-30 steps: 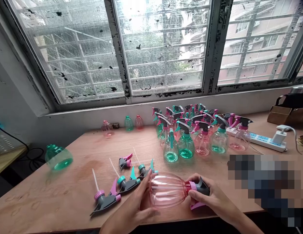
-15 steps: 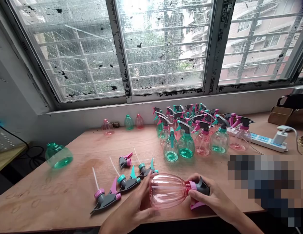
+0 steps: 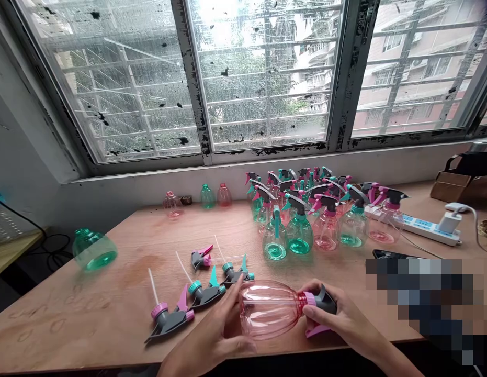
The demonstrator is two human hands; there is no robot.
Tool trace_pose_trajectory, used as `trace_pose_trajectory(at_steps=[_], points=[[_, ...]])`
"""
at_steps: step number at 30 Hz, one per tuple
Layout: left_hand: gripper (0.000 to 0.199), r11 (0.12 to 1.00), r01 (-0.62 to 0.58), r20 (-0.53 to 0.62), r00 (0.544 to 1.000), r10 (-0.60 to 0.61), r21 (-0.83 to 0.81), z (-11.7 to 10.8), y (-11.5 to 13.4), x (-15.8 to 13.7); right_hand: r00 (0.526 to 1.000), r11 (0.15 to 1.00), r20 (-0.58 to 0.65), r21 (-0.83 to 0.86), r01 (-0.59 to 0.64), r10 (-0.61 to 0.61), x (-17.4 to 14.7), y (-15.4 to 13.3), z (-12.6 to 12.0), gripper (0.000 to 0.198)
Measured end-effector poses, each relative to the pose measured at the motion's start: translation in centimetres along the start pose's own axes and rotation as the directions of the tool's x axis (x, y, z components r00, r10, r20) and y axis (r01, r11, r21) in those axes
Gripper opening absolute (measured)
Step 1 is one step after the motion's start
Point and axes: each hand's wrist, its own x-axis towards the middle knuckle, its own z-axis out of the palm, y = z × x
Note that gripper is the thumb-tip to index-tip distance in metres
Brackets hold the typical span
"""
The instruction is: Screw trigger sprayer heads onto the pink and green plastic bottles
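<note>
A clear pink spray bottle [image 3: 269, 310] lies sideways between my two hands, just above the front of the table. My left hand [image 3: 217, 335] is wrapped round its base end. At the neck, my right hand [image 3: 341, 317] grips the pink collar and dark grey spray head [image 3: 325, 301], its pink trigger pointing down. A thin tube shows inside the bottle. Left of my left hand lie loose spray heads: one with a pink collar [image 3: 168, 320], two with teal collars, one of them here [image 3: 206, 293], and a smaller pink and grey one [image 3: 201, 258].
Several assembled spray bottles [image 3: 300, 235] stand grouped at the back right. Bottles without heads include a green one [image 3: 94, 251] at the left edge and a few by the wall. A power strip [image 3: 427, 228], a dark phone-like object [image 3: 396, 255] and a brown box [image 3: 463, 180] are on the right.
The pink bottle has barely shifted in my hands, its body turned very slightly. Everything else on the table stays where it was.
</note>
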Motion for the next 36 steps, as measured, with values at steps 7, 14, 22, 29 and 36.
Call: trace_pose_trajectory(at_steps=[7, 14, 22, 29, 36], points=[[0.095, 0.996, -0.074, -0.014, 0.997, 0.075, 0.042, 0.0, -0.6, 0.0, 1.000, 1.000, 0.007, 0.024, -0.001, 0.001, 0.0, 0.0, 0.0, 0.035], [0.086, 0.982, -0.189, -0.066, 0.980, 0.190, 0.025, 0.4, -1.6, 0.5, 1.000, 1.000, 0.014, 0.024, -0.004, 0.004, 0.0, 0.1, -0.1, 0.034], [0.112, 0.997, -0.074, -0.025, 0.997, 0.073, -0.009, 0.1, -0.9, 0.0, 1.000, 0.999, 0.026, 0.037, -0.007, 0.006, 0.0, 0.1, -0.1, 0.035], [0.096, 0.996, -0.035, -0.031, 0.999, 0.038, 0.079, 0.0, -1.0, 0.1, 1.000, 1.000, 0.012, 0.027, 0.001, -0.001, 0.0, 0.2, -0.3, 0.033], [0.111, 0.990, -0.075, -0.036, 0.997, 0.071, -0.120, 0.5, -1.3, 0.5, 0.999, 0.999, 0.027, 0.045, -0.019, 0.018, 0.0, 0.0, 0.0, 0.034]])
